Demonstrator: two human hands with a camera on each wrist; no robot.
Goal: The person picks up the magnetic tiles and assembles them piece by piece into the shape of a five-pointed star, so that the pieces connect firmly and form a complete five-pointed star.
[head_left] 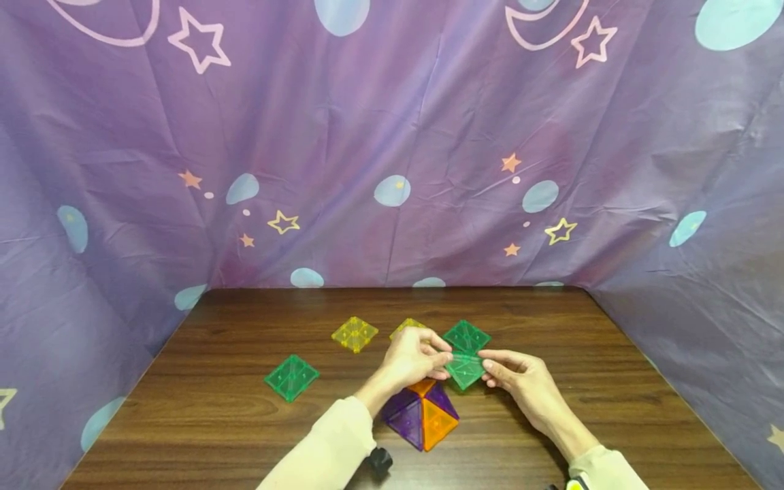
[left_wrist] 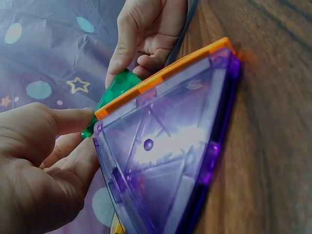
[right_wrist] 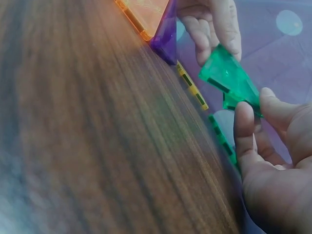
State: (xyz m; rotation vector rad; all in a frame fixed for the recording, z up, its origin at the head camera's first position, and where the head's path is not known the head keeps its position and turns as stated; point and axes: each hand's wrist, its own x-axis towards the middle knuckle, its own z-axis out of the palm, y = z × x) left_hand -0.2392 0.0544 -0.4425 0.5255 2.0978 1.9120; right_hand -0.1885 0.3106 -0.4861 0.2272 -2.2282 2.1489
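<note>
From my remote seat, I see both hands working on one green tile piece (head_left: 465,371), held above the worktop (head_left: 202,422) just beyond the purple and orange pyramid (head_left: 422,416). The left hand (head_left: 412,357) pinches its left corner between thumb and fingers; the right hand (head_left: 520,382) pinches the right corner the same way. From the right wrist the piece looks tilted, with a second green face showing under the upper one, so I take it to be bent; the exact angle I can't tell.

To handle this well, I'd want light, even pressure at both corners, the wrists level, and any turn made by the two hands together. The left wrist passes close to the pyramid, so I'd lift clear before swinging that arm, or it could knock the side. I'd also mind the flat green tile (head_left: 467,335) behind, in case edges catch.

The worktop is dark brown with a wood grain, and two yellow tiles (head_left: 354,334) and another green tile (head_left: 292,377) lie flat on it. A purple curtain (head_left: 392,109), creased and printed with stars, moons and pale blue spots, hangs behind and at both sides.
</note>
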